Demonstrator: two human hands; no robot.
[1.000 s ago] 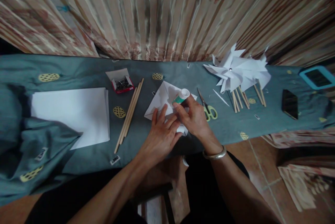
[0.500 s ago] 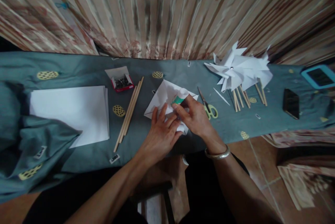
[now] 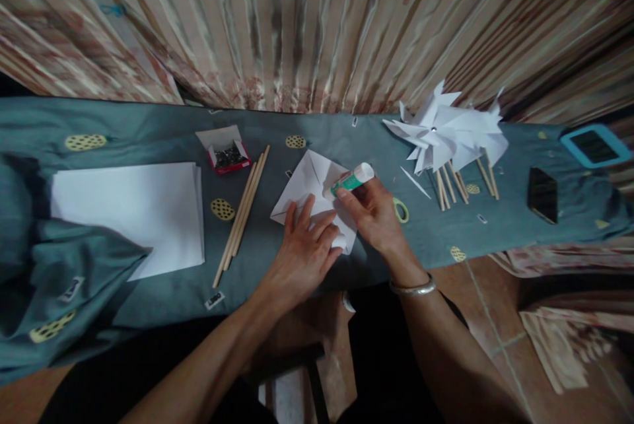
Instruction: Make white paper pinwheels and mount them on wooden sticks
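A creased white paper square (image 3: 303, 177) with cut lines lies on the cloth in front of me. My left hand (image 3: 307, 246) rests flat on its lower part, fingers spread. In my right hand (image 3: 374, 216) is a green and white glue stick (image 3: 352, 179), tilted, its lower end at the middle of the paper. The fingers wrap round its barrel. Just right of that hand a yellow-green scissors handle (image 3: 401, 210) shows; the blades are hidden behind the hand.
Left lie wooden sticks (image 3: 242, 212), an open red box of small dark metal pieces (image 3: 228, 156) and a white paper stack (image 3: 129, 212). Right are paper pinwheels (image 3: 446, 130) on sticks, a thin white strip (image 3: 415, 182), a dark phone (image 3: 543, 195) and a blue-framed device (image 3: 596, 146).
My right hand has shifted slightly right, and the glue stick now leans further right. It covers the scissors blades. My left hand stays on the paper.
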